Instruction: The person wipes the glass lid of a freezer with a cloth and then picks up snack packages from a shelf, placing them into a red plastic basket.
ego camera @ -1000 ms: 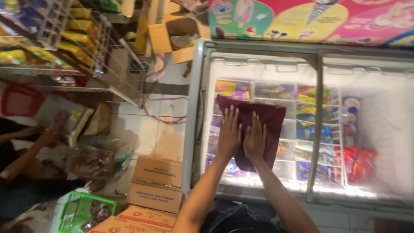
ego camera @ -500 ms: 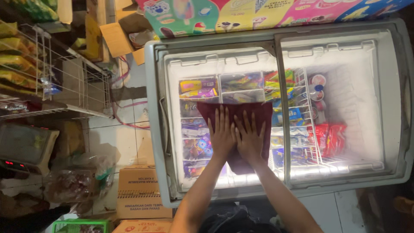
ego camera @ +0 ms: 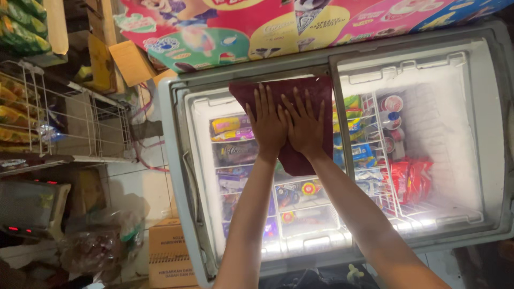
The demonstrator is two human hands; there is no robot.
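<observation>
Left hand (ego camera: 267,126), right hand (ego camera: 305,128) flat; side-by-side

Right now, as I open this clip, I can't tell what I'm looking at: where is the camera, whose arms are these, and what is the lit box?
The camera sits on a person's head and looks down, so both bare arms are that person's own. The left hand and right hand lie flat, side by side, on a dark red cloth. The cloth is spread on the glass lid of a chest freezer, lit inside. Through the glass show wire baskets of wrapped ice creams and red packets. Neither hand grips anything. Cardboard boxes stand on the floor at the left, beside a wire rack.
</observation>
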